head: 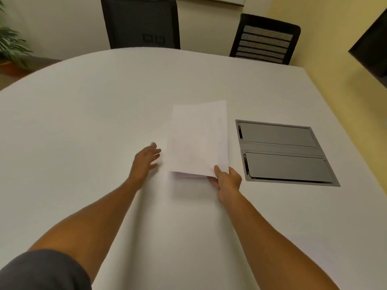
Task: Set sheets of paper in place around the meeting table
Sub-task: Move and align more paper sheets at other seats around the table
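A thin stack of white paper sheets (199, 139) is near the middle of the white meeting table (83, 122). My right hand (227, 181) pinches the stack's near right corner, thumb on top, and the near edge is lifted a little off the table. My left hand (146, 162) hovers just left of the stack with its fingers spread, holding nothing and not touching the paper.
A grey cable hatch (282, 151) with two lids is set into the table right of the paper. Two black mesh chairs (142, 24) (266, 40) stand at the far edge. A potted plant (10, 45) is at the far left.
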A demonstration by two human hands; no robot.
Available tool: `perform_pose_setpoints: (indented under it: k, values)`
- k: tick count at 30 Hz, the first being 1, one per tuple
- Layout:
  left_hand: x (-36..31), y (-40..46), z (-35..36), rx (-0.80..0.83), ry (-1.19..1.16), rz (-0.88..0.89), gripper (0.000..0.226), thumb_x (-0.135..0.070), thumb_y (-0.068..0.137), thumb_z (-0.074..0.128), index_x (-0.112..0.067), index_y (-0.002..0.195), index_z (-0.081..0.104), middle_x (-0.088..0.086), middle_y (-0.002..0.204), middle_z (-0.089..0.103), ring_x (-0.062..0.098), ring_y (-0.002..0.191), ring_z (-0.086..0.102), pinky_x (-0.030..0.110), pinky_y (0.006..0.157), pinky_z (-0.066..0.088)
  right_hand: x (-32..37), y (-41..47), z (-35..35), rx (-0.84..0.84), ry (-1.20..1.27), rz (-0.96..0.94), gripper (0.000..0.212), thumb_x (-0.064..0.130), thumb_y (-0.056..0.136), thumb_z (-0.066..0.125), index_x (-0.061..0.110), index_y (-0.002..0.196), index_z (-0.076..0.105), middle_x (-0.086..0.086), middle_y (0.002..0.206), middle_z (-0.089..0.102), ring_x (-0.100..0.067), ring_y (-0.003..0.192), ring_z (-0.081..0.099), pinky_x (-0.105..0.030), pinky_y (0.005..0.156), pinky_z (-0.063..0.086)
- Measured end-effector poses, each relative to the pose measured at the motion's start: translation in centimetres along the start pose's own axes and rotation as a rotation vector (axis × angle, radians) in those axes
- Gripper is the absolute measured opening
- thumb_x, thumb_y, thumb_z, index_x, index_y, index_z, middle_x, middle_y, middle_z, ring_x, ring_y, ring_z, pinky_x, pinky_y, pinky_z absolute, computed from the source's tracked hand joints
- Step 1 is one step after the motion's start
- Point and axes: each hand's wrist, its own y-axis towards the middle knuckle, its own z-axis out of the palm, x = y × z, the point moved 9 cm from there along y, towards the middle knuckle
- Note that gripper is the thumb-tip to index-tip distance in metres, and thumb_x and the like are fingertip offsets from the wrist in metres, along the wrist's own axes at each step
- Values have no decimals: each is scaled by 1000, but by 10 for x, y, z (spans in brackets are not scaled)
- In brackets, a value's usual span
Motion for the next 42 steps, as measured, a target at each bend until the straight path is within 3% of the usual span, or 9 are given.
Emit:
perform_pose_setpoints:
  k: [2, 4, 8, 12, 15, 19, 26, 37, 42]
  values:
    - [-16, -11, -11, 23, -143, -71, 64, -66, 76, 68, -18, 118, 65, 1, 113, 74, 19, 106, 71, 38, 82, 57, -14, -21, 3, 48, 34, 10, 17, -2, 90, 71, 10, 103, 68, -11, 111, 69, -30, 101, 69, -32, 62, 63]
    - [-32, -30, -20, 53, -32, -58, 50, -57, 79, 73, -17, 109, 71, 0, 105, 77, 18, 96, 74, 35, 76, 57, -28, -45, 2, 97, 50, 26, 18, 0, 90, 72, 13, 102, 69, -7, 107, 70, -27, 98, 70, -32, 65, 63]
    - [-48, -73, -51, -47, 164, -28, 13, -24, 87, 76, -12, 89, 72, -2, 94, 76, 18, 94, 73, 33, 73, 58, -50, -87, -6, 178, -100, 14, 12, 9, 88, 76, 16, 97, 71, -3, 101, 74, -20, 91, 72, -32, 73, 62]
    - [-44, -134, -83, -52, 273, -112, 13, -20, 88, 74, -15, 78, 68, 1, 94, 74, 21, 100, 70, 41, 84, 57, -71, -126, -12, 371, -399, 0, 21, 28, 85, 78, 12, 99, 71, -3, 100, 75, -22, 92, 72, -38, 69, 64]
    - [-27, -181, -110, -37, 378, -226, 11, -22, 86, 78, -16, 82, 69, 1, 98, 74, 19, 100, 68, 45, 93, 53, -92, -153, -19, 465, -572, -6, 35, 34, 88, 74, 2, 100, 68, -8, 101, 75, -26, 91, 73, -46, 75, 64]
    - [-3, -233, -144, -81, 454, -305, 13, -22, 81, 82, -17, 84, 71, -1, 97, 75, 18, 99, 68, 39, 84, 49, -120, -180, -25, 506, -657, -22, 32, 26, 91, 70, -4, 100, 66, -12, 99, 75, -26, 86, 74, -44, 73, 64]
    - [44, -291, -207, -247, 510, -371, 21, -16, 77, 85, -11, 87, 68, 7, 94, 66, 23, 91, 57, 36, 76, 40, -168, -213, -34, 503, -908, -91, 27, 28, 87, 74, 13, 71, 58, -7, 85, 70, -22, 75, 67, -35, 67, 61]
    - [109, -318, -264, -381, 587, -406, 22, -10, 73, 87, -11, 71, 65, 3, 71, 61, 21, 68, 54, 26, 57, 40, -236, -230, -19, 567, -1316, -163, 23, 33, 82, 74, 15, 75, 62, 0, 71, 66, -22, 54, 65, -35, 61, 62]
    - [127, -311, -262, -391, 681, -406, 16, -14, 77, 84, -10, 77, 69, 9, 81, 68, 25, 73, 62, 40, 78, 56, -245, -227, -15, 532, -1480, -260, 26, 38, 85, 72, 15, 96, 69, -3, 96, 72, -27, 87, 71, -31, 71, 55]
